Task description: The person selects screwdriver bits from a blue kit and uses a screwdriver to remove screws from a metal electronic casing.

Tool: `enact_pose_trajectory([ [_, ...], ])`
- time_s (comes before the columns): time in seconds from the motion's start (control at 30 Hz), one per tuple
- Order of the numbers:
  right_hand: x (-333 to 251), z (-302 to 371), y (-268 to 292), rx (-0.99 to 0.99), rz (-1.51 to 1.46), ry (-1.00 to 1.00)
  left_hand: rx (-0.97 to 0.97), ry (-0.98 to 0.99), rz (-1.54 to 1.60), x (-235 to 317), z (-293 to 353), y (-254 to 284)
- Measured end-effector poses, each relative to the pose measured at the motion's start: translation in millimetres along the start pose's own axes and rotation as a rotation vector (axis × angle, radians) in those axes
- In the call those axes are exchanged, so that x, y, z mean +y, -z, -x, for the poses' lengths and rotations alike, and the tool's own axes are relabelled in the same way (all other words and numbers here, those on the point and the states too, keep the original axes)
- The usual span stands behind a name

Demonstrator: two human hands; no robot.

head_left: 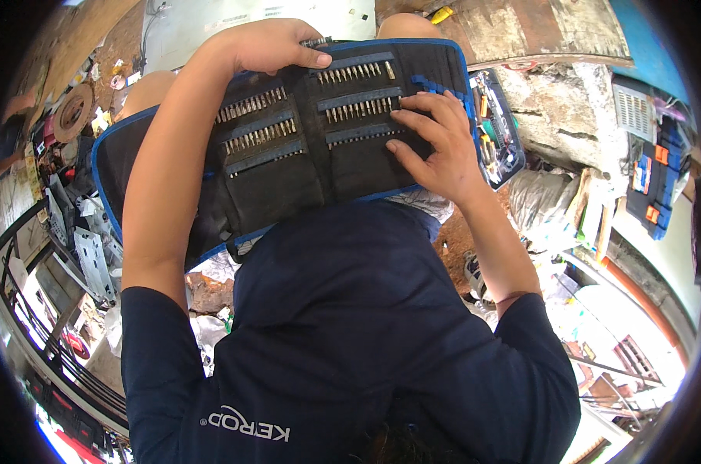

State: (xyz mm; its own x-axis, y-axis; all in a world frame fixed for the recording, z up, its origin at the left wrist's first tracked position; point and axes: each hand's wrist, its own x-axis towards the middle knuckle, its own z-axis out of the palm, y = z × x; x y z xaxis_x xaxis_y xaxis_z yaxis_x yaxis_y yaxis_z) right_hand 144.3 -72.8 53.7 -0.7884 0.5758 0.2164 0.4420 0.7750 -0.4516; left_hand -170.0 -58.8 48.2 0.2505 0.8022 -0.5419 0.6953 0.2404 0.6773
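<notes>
An unrolled black fabric bit case (pixel 277 193) with blue edging lies across my lap. Several rows of metal screwdriver bits (pixel 360 110) stand in its blue holders. My left hand (pixel 277 48) is at the case's far edge, its thumb over the black fabric and its fingers partly hidden. A small dark ribbed rod (pixel 316 41) shows between thumb and fingers; its kind is unclear. Over the right-hand rows, my right hand (pixel 439 143) has its fingers apart, with the fingertips by the right ends of the middle and lower holders. I see nothing held in it.
Beyond the case lies a pale metal panel (pixel 204 27). An open tool box (pixel 499 127) with small tools sits at the right, and a blue case with orange latches (pixel 653 185) is farther right. Scrap metal parts (pixel 94 259) and a black metal rack (pixel 53 332) crowd the left.
</notes>
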Motion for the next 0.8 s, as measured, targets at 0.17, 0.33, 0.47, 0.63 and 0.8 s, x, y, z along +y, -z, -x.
enact_pose_trajectory([
  [0.17,2,-3,-4,0.037,-0.005,0.015,-0.029,0.000,-0.001,6,3,2],
  [0.33,-4,-13,-14,0.096,0.040,0.072,-0.038,0.008,-0.002,5,2,2],
  [0.47,-16,-27,-26,0.087,0.043,0.088,-0.064,0.025,-0.009,10,2,4],
  [0.63,-18,-38,-29,0.090,0.044,0.084,-0.076,0.040,0.003,11,3,5],
  [0.8,-14,-45,-26,0.012,0.044,0.134,-0.024,0.023,-0.009,-1,-6,-1],
])
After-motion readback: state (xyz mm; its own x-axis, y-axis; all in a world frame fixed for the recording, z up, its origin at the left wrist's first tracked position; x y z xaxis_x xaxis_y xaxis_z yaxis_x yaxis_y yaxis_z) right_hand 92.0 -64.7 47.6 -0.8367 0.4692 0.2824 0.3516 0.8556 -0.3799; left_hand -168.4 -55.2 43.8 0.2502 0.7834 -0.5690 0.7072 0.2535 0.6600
